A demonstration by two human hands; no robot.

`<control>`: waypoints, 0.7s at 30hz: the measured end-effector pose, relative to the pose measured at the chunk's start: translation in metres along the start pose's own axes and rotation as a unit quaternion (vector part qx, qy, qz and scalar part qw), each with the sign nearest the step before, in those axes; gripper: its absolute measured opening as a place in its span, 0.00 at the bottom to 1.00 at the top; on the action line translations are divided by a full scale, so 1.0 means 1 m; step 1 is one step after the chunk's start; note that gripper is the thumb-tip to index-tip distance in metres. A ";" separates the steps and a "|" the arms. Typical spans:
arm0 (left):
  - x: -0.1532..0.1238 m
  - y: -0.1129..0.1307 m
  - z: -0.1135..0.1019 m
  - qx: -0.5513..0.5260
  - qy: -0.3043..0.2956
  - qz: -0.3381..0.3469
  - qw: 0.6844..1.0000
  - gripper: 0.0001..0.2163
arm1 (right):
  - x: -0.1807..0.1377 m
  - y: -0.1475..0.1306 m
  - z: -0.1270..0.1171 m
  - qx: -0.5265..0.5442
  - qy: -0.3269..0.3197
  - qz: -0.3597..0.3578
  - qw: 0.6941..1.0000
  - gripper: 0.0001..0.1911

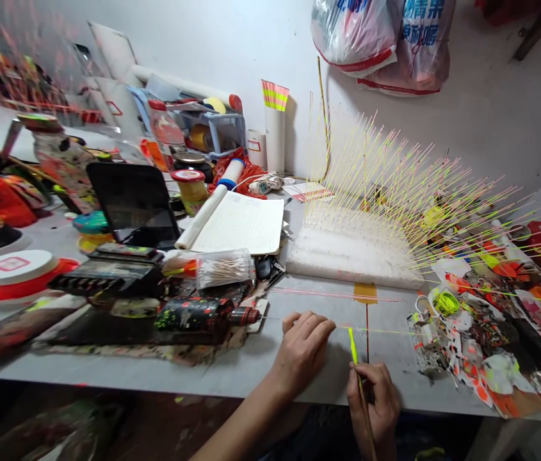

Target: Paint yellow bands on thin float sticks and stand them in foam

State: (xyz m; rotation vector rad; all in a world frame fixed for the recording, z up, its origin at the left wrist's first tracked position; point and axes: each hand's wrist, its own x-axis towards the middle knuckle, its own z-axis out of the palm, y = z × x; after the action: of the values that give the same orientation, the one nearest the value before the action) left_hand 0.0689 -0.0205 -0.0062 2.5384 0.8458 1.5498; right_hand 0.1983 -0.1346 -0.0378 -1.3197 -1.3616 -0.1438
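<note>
My left hand point(303, 346) is closed, its bent fingers around a thin stick point(390, 330) that runs level across the table. On the left the stick leads toward the red tip of a paint-spattered black motor-like cylinder point(193, 317); whether it enters the tip is hard to see. My right hand point(374, 400) grips a slim paintbrush point(353, 349) from below, bristles up. Bright yellow paint coats the bristles, which touch or nearly touch the stick just right of my left hand. Two pinkish sticks point(337, 294) lie on the table beyond.
Behind my hands stands a white foam block point(351, 250) bristling with several thin painted sticks. Paint-stained scraps point(481, 346) crowd the right side. A notebook point(241, 224), a cotton swab box point(225, 269), a dark phone-like screen point(133, 198) and jars fill the left. The table edge point(155, 378) runs in front.
</note>
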 end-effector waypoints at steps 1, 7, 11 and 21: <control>0.000 0.000 0.001 0.000 0.002 0.001 1.000 0.09 | 0.000 -0.001 0.000 0.006 0.001 -0.007 1.000 0.08; -0.001 -0.006 -0.007 0.012 0.001 -0.009 1.000 0.10 | 0.003 -0.010 -0.002 0.046 -0.025 -0.059 0.997 0.11; -0.004 -0.019 -0.023 0.043 -0.016 -0.002 0.999 0.09 | 0.005 -0.013 0.003 0.037 -0.038 -0.070 0.996 0.10; -0.007 -0.025 -0.029 0.068 -0.012 -0.003 0.998 0.09 | 0.007 -0.014 0.019 -0.008 -0.031 -0.053 0.998 0.06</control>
State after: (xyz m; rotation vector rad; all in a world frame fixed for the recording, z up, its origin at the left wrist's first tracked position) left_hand 0.0316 -0.0098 -0.0053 2.6383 0.9877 1.5063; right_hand 0.1783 -0.1216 -0.0303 -1.2736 -1.4865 -0.1877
